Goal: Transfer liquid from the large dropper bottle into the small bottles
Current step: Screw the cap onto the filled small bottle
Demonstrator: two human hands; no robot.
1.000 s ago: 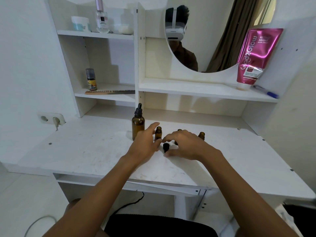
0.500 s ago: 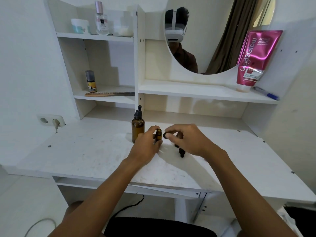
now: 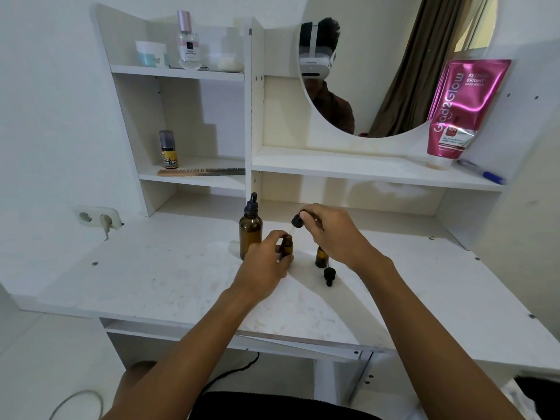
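The large amber dropper bottle stands upright on the white desk, its black dropper cap on. My left hand grips a small amber bottle just right of it, with the neck uncovered. My right hand pinches a small black dropper cap lifted above that bottle, its glass tube angled down toward the neck. A second small amber bottle stands uncapped beneath my right hand. Another black dropper cap lies on the desk in front of it.
Shelves rise behind the desk with a comb, a small dark bottle, jars and a perfume bottle. A pink tube and a pen sit on the right shelf under a round mirror. A wall socket is at the left.
My right hand left one black cap on the desk, moved to the small bottle in my left hand, and lifted its dropper cap up out of the neck.
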